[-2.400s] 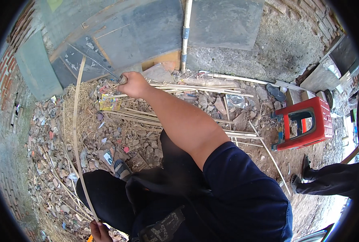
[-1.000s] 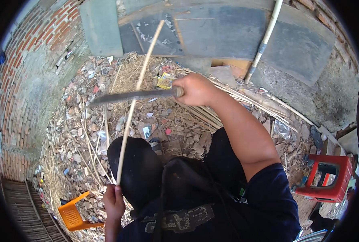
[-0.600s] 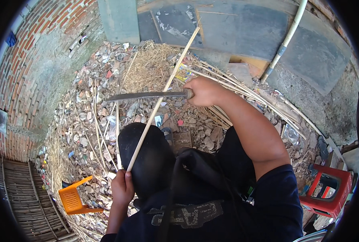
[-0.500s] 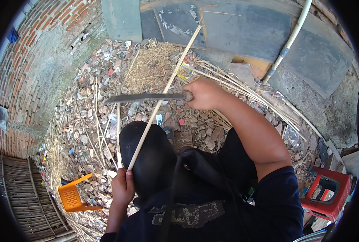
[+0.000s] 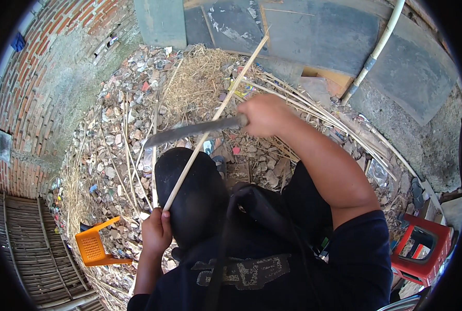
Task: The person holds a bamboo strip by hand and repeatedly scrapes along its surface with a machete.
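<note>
My left hand [image 5: 156,231] is closed around the near end of a long pale bamboo strip [image 5: 224,105], beside my left knee. The strip slants up and away to the right, over the knee and the rubble, its far end near the dark panels. In my right hand [image 5: 266,115] is the handle of a machete [image 5: 189,131], the fingers wrapped round it. Its long dark blade points left and crosses the strip around the middle, seemingly touching it. The exact contact cannot be made out.
Broken brick and stone rubble [image 5: 137,78] covers the ground, with a heap of straw-like shavings [image 5: 200,72]. More bamboo strips [image 5: 327,116] lie at the right, others at the left. An orange plastic stool [image 5: 92,249] lies left; a red stool [image 5: 422,250] stands right. A brick wall [image 5: 39,88] bounds the left.
The machete blade has tilted, its tip now lower and further right along the strip. The strip's far end has shifted slightly right and up. Both hands keep their hold.
</note>
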Demonstrator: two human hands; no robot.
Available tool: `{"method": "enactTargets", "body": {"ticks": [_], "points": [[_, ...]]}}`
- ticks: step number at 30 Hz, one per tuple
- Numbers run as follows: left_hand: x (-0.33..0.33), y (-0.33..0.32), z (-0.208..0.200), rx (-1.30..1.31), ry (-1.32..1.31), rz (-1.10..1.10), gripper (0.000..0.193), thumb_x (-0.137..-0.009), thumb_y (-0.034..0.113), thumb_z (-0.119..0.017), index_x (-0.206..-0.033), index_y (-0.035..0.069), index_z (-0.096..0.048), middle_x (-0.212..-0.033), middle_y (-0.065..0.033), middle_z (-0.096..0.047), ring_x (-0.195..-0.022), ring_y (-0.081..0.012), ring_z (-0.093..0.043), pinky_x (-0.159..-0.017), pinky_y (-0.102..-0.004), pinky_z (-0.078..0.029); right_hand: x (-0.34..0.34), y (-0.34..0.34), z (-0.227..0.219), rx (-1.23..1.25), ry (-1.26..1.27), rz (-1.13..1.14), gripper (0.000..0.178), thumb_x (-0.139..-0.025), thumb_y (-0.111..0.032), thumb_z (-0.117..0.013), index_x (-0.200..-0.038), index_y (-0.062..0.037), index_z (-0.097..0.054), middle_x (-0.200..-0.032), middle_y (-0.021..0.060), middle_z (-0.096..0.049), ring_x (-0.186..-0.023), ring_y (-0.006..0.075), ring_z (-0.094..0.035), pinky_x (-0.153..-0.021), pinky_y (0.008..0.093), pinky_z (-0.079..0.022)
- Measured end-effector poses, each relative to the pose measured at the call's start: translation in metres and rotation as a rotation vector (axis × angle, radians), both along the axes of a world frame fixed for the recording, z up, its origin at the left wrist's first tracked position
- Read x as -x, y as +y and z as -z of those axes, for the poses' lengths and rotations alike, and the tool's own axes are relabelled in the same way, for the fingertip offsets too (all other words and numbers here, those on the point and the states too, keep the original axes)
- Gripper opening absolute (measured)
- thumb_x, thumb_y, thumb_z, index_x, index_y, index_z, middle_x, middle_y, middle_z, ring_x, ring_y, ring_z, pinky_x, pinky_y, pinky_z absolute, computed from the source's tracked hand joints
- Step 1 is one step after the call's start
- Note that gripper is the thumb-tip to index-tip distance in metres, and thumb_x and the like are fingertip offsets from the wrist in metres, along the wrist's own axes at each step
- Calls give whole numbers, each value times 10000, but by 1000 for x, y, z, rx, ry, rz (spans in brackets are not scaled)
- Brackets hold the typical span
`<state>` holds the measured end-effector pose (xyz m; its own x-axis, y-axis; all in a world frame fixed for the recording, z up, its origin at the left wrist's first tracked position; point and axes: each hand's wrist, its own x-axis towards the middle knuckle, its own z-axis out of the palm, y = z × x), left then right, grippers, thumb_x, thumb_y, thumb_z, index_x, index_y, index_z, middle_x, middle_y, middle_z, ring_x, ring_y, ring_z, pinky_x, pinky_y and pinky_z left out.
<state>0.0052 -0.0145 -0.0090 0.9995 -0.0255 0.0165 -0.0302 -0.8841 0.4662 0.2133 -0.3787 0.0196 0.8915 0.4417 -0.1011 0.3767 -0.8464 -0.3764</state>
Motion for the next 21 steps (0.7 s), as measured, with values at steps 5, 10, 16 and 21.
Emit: {"method": "enactTargets", "body": {"ticks": [5,10,16,21], "points": [[-5,-5,-3,-65,-26,21,281,-1044,223,-520,-843,27,-537,-610,-219,-570,-566,-449,-591,-507,-492,-428,-30,-27,40,-117,-17,231,201,-750,-187,-698,-943,-131,-714,-878,119,-716,-877,305,-704,-793,457,-556],[-1,-5,-9,-34,-14,1,275,-1040,215,-524,-837,29,-534,-600,-216,-566,-554,-447,-587,-499,-496,-426,-13,1,16,-66,13,45,264,-750,-171,-688,-1007,-125,-724,-919,133,-723,-891,325,-702,-790,469,-558],[-6,-4,-7,-95,-25,29,288,-1041,228,-519,-837,25,-530,-609,-228,-570,-581,-458,-593,-515,-506,-430,-34,-29,50,-61,-69,262,322,-750,-188,-681,-1062,-115,-713,-854,182,-702,-869,355,-700,-793,468,-560],[-6,-3,-6,-1,-1,6,280,-1040,222,-522,-844,24,-538,-618,-233,-573,-584,-467,-590,-516,-509,-428,-17,-5,24,-123,-60,55,222,-751,-209,-731,-961,-140,-713,-861,108,-723,-885,305,-713,-809,451,-568]]}}
